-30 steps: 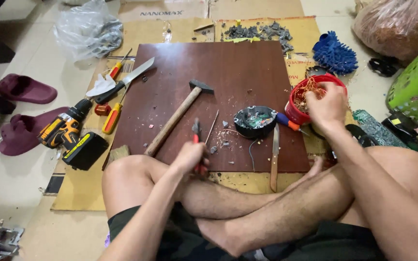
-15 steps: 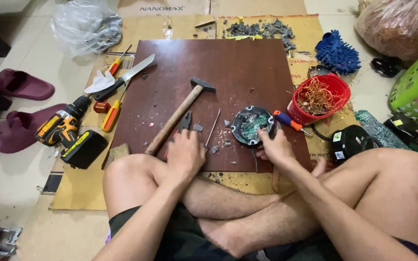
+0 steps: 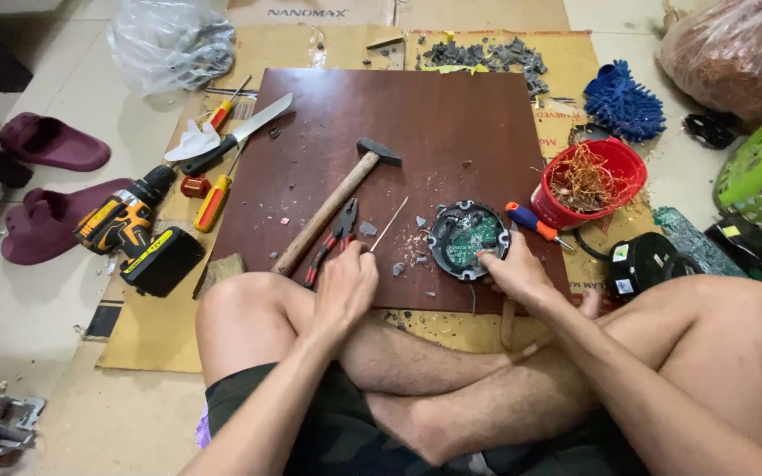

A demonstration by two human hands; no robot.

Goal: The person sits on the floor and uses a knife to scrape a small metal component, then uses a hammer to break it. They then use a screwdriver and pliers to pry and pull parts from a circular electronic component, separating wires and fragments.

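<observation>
The person sits cross-legged on the floor at 1 dark brown board [image 3: 416, 132], which lies on flattened cardboard [image 3: 160, 335].

Left hand [image 3: 344, 286]: rests at the near edge of the board, fingers curled, touching the handles of 1 pair of red-handled pliers [image 3: 332, 241]. Whether the fingers fully grip the handles cannot be told.

Right hand [image 3: 515, 275]: fingertips pinch the near right rim of 1 round black housing [image 3: 467, 238], which lies flat on the board with a green circuit board visible inside.

On the board: 1 wooden-handled hammer [image 3: 335, 204] lies diagonally just left of the pliers, and 1 thin metal rod [image 3: 390, 224] lies between the pliers and the housing. Small grey fragments are scattered around the housing.

Right of the board: 1 orange-and-blue screwdriver [image 3: 535, 225] lies just beside the housing, next to 1 red bucket [image 3: 615, 167] holding tangled copper wire. 1 blue mop head [image 3: 623, 101] lies behind the bucket.

Left of the board: 1 knife [image 3: 240, 137], 2 orange-handled screwdrivers [image 3: 213, 201] and 1 yellow-and-black cordless drill [image 3: 134, 231]. 2 maroon slippers [image 3: 50, 141] lie farther left, well apart from the tools.
</observation>
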